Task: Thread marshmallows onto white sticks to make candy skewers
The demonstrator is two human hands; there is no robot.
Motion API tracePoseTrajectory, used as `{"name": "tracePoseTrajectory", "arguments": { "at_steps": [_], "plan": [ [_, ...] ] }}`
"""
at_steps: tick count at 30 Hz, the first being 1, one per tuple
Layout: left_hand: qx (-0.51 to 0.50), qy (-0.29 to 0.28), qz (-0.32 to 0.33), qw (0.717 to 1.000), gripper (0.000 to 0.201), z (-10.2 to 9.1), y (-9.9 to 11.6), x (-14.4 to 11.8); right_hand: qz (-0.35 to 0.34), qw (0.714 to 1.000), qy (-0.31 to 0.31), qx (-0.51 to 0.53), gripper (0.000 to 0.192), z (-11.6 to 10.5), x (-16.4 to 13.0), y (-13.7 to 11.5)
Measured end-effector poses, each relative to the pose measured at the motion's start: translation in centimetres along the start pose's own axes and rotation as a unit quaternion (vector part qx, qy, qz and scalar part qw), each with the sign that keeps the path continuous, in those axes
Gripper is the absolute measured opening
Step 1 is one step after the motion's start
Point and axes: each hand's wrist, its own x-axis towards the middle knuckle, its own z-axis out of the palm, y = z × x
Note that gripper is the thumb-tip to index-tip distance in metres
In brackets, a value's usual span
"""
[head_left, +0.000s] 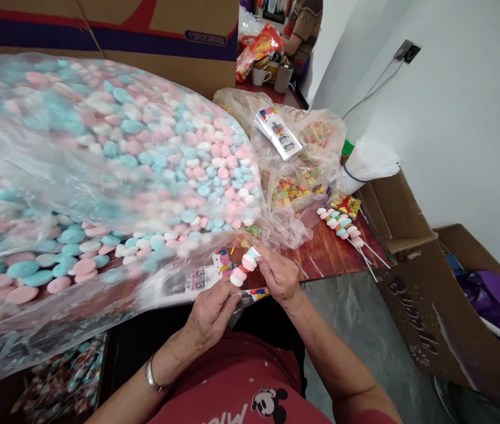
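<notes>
At nine o'clock a big clear bag (99,176) of pink, blue and white candies fills the table. At centre, the left hand (209,315) pinches the candy skewer (244,266) from below; the right hand (278,274) grips its top. At three o'clock finished skewers (342,225) lie on the wooden table (324,256).

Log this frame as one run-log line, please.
left hand: grip on candy skewer | right hand: at skewer's top candy | big candy bag on table | finished skewers right

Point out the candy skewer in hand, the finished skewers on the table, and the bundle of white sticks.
candy skewer (244,268), head view, middle candies.
finished skewers (341,224), head view, candy section.
bundle of white sticks (371,162), head view, mid-bundle.
</notes>
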Motion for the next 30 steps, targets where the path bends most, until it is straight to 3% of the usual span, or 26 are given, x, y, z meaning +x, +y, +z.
{"name": "tracePoseTrajectory", "arguments": {
  "at_steps": [4,7,11,14,17,21,23,30],
  "plan": [
    [-0.005,-0.004,-0.011,1.0,0.016,0.0,0.1,0.0,0.041,0.996,-0.023,0.076,0.038,0.2,0.0,0.1],
    [-0.038,0.009,-0.03,0.999,0.016,0.1,0.2,0.1,0.128,0.974,-0.038,0.182,0.041,0.3,0.2,-0.7],
    [-0.112,0.038,-0.095,0.988,0.016,0.3,0.3,0.0,0.246,0.885,-0.002,0.396,0.064,0.8,0.4,-2.9],
    [-0.172,0.044,-0.157,0.971,0.019,0.3,0.4,-0.2,0.291,0.826,-0.032,0.482,0.048,1.2,0.2,-4.3],
    [-0.221,0.021,-0.212,0.952,0.022,0.2,0.5,-0.2,0.325,0.797,-0.054,0.507,0.031,1.4,-0.1,-4.7],
    [-0.236,-0.045,-0.239,0.941,0.023,-0.2,0.9,0.2,0.383,0.745,-0.073,0.541,0.031,1.4,0.0,-4.3],
    [-0.23,-0.061,-0.227,0.944,0.021,-0.5,1.3,0.4,0.409,0.724,-0.054,0.553,0.031,1.4,0.4,-4.1],
    [-0.235,-0.053,-0.186,0.953,0.022,-0.5,2.1,0.2,0.421,0.703,0.062,0.57,0.028,1.4,2.0,-4.0]
  ]
}}
